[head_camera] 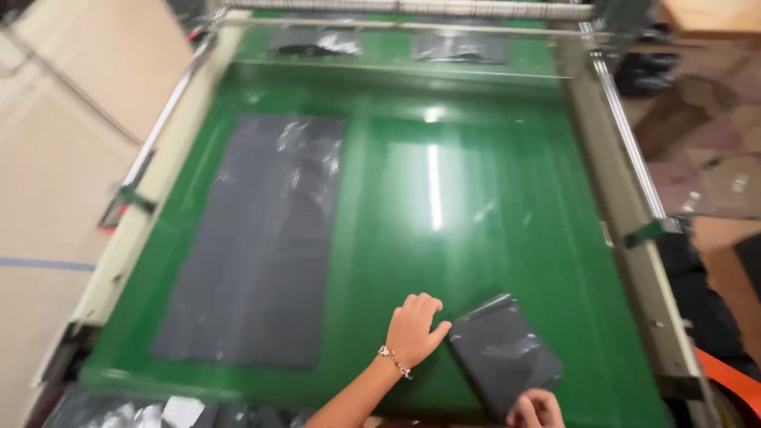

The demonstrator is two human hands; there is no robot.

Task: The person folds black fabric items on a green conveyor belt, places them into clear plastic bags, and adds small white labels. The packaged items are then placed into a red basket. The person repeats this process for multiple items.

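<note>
Laying a small grey bag onto the green belt

Looks like the placing step: the folded bag (503, 353) sits near the belt's (476, 238) front edge and probably needs flattening. Left hand (414, 331) is loosely open, fingertips touching the bag's corner; right hand (537, 410) pinches its lower edge. A long grey sheet (258, 238) lies flat to the left.

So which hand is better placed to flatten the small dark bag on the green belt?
Probably the left hand: it lies fully in view, fingers at the folded dark bag's left edge. The right hand shows only partly at the frame's bottom, by the bag's near corner.
</note>
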